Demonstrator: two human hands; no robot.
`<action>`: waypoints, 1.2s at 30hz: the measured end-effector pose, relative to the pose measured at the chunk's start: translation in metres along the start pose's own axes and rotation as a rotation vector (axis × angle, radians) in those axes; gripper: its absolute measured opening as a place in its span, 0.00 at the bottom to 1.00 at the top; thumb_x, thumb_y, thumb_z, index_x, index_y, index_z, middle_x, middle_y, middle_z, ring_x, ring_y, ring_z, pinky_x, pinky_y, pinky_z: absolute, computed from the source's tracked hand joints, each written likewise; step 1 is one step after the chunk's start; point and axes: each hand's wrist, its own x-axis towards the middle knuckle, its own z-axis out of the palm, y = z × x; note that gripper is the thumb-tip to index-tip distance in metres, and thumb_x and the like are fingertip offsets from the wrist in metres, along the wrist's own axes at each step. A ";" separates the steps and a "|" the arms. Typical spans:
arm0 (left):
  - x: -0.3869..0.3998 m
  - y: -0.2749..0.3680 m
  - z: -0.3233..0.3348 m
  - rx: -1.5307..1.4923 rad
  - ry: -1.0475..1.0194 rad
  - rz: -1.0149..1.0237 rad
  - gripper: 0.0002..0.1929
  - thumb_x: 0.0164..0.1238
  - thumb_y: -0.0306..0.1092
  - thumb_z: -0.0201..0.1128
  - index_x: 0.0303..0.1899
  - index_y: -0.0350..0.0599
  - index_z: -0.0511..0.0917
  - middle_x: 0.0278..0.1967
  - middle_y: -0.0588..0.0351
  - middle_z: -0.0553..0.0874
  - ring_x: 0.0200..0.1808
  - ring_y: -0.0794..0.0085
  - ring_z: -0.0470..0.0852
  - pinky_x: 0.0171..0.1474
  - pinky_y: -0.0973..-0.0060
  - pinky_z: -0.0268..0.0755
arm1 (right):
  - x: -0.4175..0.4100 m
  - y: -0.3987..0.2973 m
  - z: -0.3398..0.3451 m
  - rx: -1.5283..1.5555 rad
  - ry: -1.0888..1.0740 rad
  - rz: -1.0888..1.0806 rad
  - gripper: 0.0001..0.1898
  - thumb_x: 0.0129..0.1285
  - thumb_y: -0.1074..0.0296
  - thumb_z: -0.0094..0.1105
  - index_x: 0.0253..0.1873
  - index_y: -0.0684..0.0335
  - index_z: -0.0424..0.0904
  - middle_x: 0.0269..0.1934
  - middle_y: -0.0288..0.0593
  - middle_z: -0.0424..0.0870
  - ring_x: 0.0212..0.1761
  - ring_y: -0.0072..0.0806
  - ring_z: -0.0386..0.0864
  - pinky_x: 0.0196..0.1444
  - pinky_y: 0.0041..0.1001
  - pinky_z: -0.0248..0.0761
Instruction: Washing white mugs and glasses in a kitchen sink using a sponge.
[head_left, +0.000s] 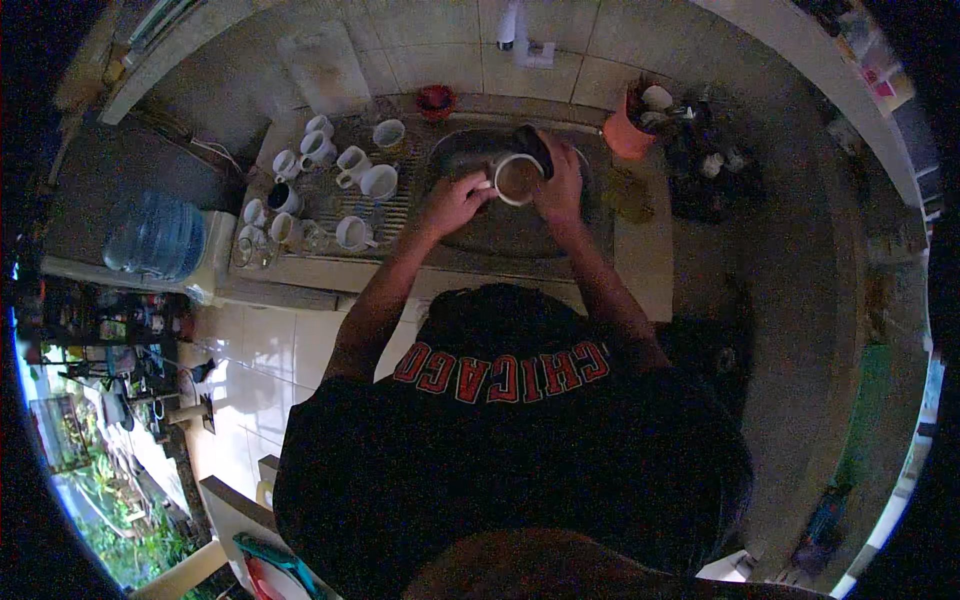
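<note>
My left hand (455, 204) grips the handle of a white mug (518, 180), which is over the sink basin (480, 238). On the mug's right side is my right hand (562, 180), its fingers around a dark thing (531, 144), perhaps a sponge or cloth, pressed to the mug's outside and rim. The inside of the mug looks brownish. Left of the basin, several cups and mugs stand on the ribbed drainboard, among them a white mug (379, 182) and a white cup (352, 233) nearest my left forearm.
A red bowl (436, 101) sits behind the basin. An orange container (628, 129) with utensils stands at its right rear, with dark cookware (701, 165) beyond. At the left is a blue water jug (156, 236). A pale counter edge (300, 268) runs in front.
</note>
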 end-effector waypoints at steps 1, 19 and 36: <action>0.001 -0.016 0.000 0.045 -0.080 0.065 0.15 0.72 0.43 0.67 0.49 0.42 0.80 0.41 0.43 0.88 0.44 0.44 0.87 0.42 0.57 0.78 | 0.006 -0.004 -0.008 -0.036 -0.153 -0.039 0.38 0.51 0.69 0.74 0.70 0.55 0.74 0.64 0.50 0.77 0.67 0.52 0.74 0.69 0.45 0.69; -0.014 0.018 0.020 -0.329 0.371 -0.067 0.13 0.74 0.39 0.69 0.41 0.39 0.78 0.34 0.53 0.83 0.38 0.68 0.82 0.44 0.67 0.74 | -0.015 -0.033 -0.019 0.762 -0.498 0.754 0.40 0.62 0.54 0.73 0.73 0.67 0.65 0.67 0.52 0.74 0.70 0.45 0.72 0.71 0.37 0.66; -0.023 0.023 0.052 -1.350 0.136 -0.815 0.28 0.72 0.40 0.71 0.67 0.41 0.70 0.56 0.53 0.82 0.54 0.68 0.83 0.59 0.63 0.77 | -0.015 -0.019 0.002 0.088 0.055 0.023 0.32 0.64 0.63 0.67 0.72 0.63 0.71 0.64 0.59 0.72 0.69 0.53 0.69 0.75 0.46 0.61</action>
